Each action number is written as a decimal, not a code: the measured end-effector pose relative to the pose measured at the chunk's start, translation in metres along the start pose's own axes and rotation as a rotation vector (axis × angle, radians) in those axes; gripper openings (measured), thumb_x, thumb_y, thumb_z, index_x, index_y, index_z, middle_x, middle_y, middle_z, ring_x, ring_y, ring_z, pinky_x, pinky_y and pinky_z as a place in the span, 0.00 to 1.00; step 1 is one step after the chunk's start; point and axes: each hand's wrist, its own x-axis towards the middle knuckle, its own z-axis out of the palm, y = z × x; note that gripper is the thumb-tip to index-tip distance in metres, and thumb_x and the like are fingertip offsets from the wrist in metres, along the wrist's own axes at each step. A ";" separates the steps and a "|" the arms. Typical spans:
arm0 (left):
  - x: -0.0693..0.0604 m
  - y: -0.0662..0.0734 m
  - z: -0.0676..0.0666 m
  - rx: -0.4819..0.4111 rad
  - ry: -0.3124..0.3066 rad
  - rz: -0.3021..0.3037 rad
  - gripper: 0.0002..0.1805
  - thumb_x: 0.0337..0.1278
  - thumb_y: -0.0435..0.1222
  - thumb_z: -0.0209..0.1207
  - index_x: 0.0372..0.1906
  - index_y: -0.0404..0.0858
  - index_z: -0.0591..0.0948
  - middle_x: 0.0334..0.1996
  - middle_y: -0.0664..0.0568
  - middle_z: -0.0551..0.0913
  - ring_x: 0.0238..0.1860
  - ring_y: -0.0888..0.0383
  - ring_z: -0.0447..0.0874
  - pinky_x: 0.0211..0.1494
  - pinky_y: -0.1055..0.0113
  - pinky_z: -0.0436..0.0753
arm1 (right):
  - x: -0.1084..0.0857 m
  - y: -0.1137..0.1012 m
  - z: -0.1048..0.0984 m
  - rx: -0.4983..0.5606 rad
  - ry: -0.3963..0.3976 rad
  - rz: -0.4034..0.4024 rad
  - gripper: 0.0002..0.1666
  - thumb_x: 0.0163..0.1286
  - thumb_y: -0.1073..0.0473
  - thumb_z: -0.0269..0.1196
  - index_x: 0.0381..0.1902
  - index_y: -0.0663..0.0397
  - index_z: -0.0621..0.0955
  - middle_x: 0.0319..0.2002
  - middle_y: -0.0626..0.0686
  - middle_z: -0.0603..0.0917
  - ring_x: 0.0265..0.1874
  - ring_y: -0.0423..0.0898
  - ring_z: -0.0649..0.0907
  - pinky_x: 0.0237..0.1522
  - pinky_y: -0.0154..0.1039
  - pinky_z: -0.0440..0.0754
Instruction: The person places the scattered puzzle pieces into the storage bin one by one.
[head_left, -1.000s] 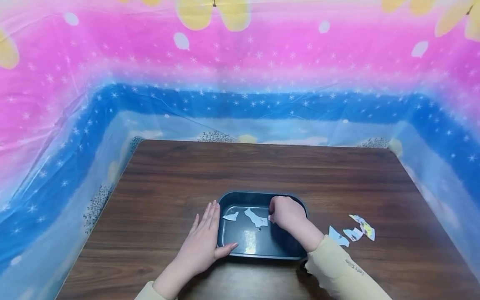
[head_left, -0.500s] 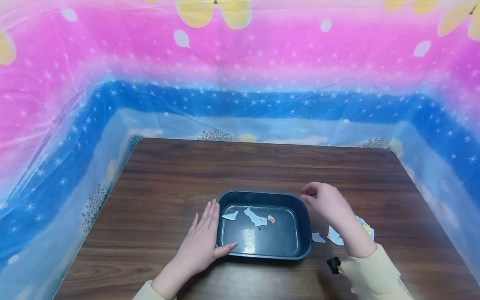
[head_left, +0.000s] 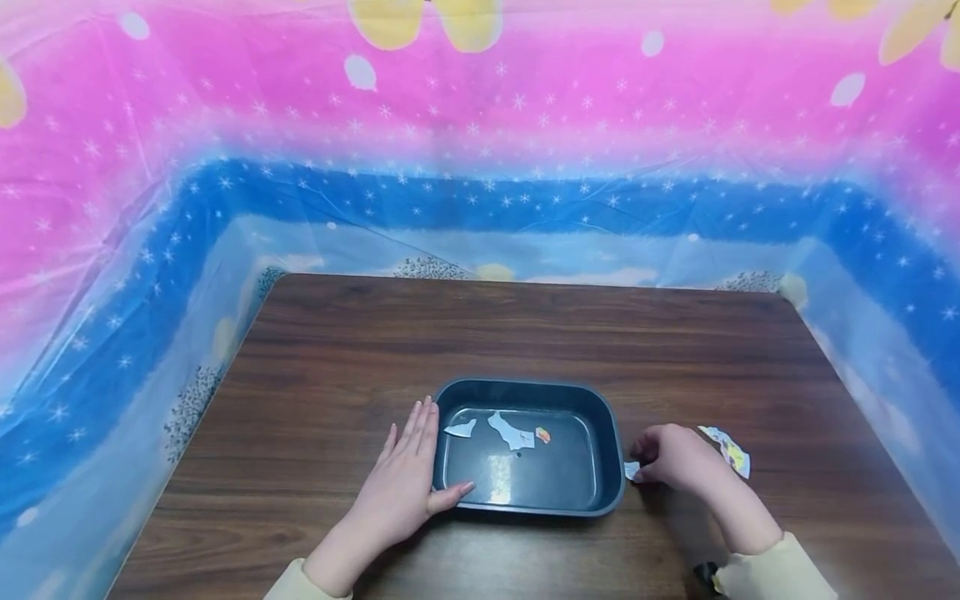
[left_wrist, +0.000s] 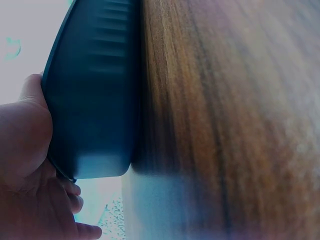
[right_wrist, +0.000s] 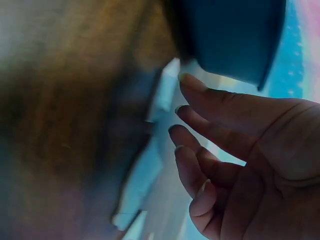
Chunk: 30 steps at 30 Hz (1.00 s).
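A: What is the right hand (head_left: 678, 457) doing?
B: It reaches down just right of the tray (head_left: 555, 483). Thumb and fingers are bent but parted, gripping nothing. The nearest scrap (head_left: 632, 471) lies by their tips, next to the tray's right wall; I can't tell whether they touch it.

A: And the left hand (head_left: 397, 475)?
B: Its straight fingers lie along the tray's left wall, the thumb over the near rim.

A: What's in the tray?
B: Three paper pieces: a small white piece (head_left: 461, 429) at the left, a longer white piece (head_left: 512, 432) mid-tray, and a little orange piece (head_left: 543, 436) just right of that.

A: Anything farther out?
B: A yellow-patterned piece (head_left: 735, 457), well right of the tray, beyond the right hand. The right wrist view also shows another pale piece (right_wrist: 142, 177), blurred, past the nearest scrap.

A: Underneath and behind?
B: The tray stands on a wood-grain table (head_left: 360, 350); behind it hangs a pink and blue cloth (head_left: 450, 200).
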 end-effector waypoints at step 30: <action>-0.001 0.000 0.000 -0.022 -0.008 -0.010 0.60 0.60 0.62 0.62 0.79 0.26 0.50 0.80 0.35 0.48 0.81 0.43 0.42 0.77 0.39 0.51 | -0.005 -0.032 0.006 0.202 0.419 0.121 0.15 0.76 0.58 0.59 0.51 0.63 0.82 0.41 0.62 0.86 0.33 0.51 0.83 0.30 0.43 0.82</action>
